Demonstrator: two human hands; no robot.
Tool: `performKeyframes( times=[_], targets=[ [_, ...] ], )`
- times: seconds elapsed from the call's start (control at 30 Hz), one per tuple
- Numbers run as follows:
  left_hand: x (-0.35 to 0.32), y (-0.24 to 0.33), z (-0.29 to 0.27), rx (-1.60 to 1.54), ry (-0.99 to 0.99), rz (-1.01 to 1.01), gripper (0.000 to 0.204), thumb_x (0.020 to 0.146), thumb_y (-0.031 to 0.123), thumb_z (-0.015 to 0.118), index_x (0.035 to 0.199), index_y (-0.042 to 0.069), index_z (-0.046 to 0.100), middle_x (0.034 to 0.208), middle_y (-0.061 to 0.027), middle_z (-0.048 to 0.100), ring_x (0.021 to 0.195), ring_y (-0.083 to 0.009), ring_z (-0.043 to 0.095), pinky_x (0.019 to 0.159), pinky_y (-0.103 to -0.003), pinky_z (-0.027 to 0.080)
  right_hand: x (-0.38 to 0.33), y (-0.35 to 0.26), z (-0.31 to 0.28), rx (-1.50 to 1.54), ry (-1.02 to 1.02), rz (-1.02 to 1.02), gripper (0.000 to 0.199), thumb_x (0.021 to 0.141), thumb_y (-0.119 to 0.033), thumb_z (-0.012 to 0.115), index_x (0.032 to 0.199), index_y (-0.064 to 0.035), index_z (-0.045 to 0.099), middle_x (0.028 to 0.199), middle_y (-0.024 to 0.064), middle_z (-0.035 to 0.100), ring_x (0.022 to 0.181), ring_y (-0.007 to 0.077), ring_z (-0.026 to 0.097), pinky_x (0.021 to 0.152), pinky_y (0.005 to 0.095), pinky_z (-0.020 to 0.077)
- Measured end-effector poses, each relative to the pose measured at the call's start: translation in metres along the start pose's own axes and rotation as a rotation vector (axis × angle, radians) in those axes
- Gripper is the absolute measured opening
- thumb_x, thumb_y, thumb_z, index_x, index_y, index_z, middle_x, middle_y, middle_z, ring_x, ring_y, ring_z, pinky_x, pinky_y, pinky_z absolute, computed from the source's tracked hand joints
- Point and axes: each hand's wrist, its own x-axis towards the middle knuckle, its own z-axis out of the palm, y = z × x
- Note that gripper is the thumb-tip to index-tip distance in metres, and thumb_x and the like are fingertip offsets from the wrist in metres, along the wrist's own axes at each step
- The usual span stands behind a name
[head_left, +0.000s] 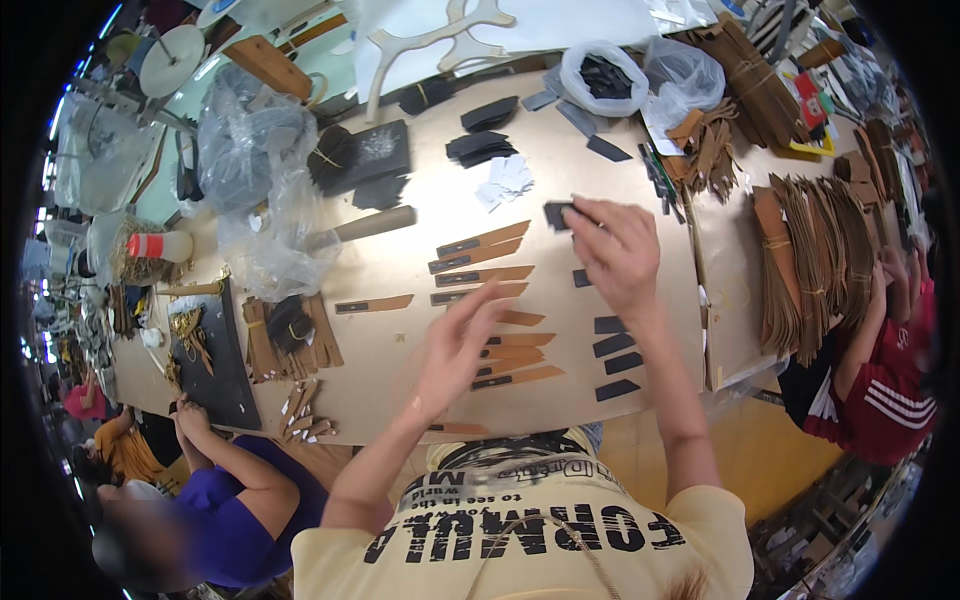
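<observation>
Right hand pinching one small dark patch above the laid-out tan strips; left hand open over the rows.

My right hand (618,250) has thumb and fingertips closed on a small dark patch (556,214), lifted just off the worktable (640,150) beyond the tan strips (490,275). My left hand (455,345) is spread flat and blurred, gripping nothing, hovering over the strips. I judge the patch light, thin and flexible, likely to curl or slip if pinched mid-face; an edge or corner grip suits best. More dark patches (612,345) lie in a column beside my right forearm.
</observation>
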Motion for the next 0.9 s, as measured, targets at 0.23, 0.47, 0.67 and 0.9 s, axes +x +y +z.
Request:
performKeyframes(
  times=[0.23,0.47,0.67,0.9],
  targets=[
    [0.104,0.015,0.056,-0.375,-0.107,0.015,0.024,0.100,0.017,0.059,0.111,-0.002,0.069,0.099,-0.0042,0.071,0.091,-0.0101,0.066,0.083,-0.024,0.052,-0.004,-0.012,-0.001,-0.001,-0.023,0.105,0.034,0.075,-0.008,0.076,0.108,-0.0068,0.071,0.118,0.0089,0.067,0.105,0.0285,0.063,0.088,0.0378,0.0508],
    [0.123,-0.003,0.058,-0.418,-0.144,-0.125,0.027,0.096,0.024,0.066,0.106,0.000,0.072,0.085,-0.0004,0.068,0.075,-0.0059,0.058,0.073,-0.022,0.048,-0.006,0.001,-0.004,0.370,-0.026,0.452,0.029,0.082,-0.007,0.076,0.109,-0.0005,0.071,0.113,0.0121,0.069,0.101,0.0251,0.068,0.085,0.0318,0.0563],
    [0.124,-0.007,0.063,-0.395,-0.100,-0.068,0.026,0.096,0.025,0.066,0.103,0.001,0.073,0.082,0.0008,0.068,0.070,-0.0050,0.056,0.066,-0.021,0.047,-0.006,0.002,0.003,0.393,0.035,0.497,0.020,0.086,-0.006,0.073,0.105,0.0009,0.072,0.106,0.0140,0.071,0.093,0.0228,0.071,0.080,0.0304,0.0572],
    [0.117,-0.006,0.069,-0.260,0.008,0.071,0.022,0.096,0.018,0.065,0.100,-0.002,0.073,0.090,-0.0012,0.065,0.070,-0.0067,0.054,0.066,-0.021,0.046,-0.009,0.001,0.004,0.262,-0.034,0.363,0.020,0.089,-0.004,0.069,0.108,0.0021,0.069,0.108,0.0155,0.069,0.088,0.0242,0.071,0.073,0.0298,0.0577]
  ],
)
